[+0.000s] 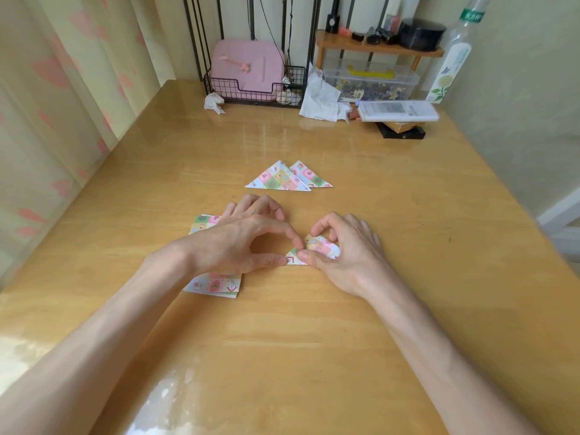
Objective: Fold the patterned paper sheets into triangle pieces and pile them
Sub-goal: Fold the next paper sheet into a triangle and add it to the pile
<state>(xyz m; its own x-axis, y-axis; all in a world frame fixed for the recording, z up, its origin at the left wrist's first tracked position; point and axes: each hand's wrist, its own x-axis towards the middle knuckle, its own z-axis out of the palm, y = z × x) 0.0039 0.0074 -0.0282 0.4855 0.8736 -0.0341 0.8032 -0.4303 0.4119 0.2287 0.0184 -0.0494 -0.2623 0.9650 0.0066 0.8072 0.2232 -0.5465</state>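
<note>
We have only one view, from a wide-angle camera worn on the person's head. It faces forward and down over the table [314,340], seen from the person's own side. The left forearm [94,334] and the right forearm [439,346] enter from the bottom edge. The fingers [266,261] meet near the middle, close to the lens. Beyond the fingers we see the wire basket [238,92] at the far table edge, and far to their left the curtain [62,105].

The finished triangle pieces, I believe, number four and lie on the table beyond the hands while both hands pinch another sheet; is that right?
Not quite: the head view shows two triangle pieces, overlapping, not four. They do lie on the table beyond the left hand and right hand, which both pinch another sheet.
</note>
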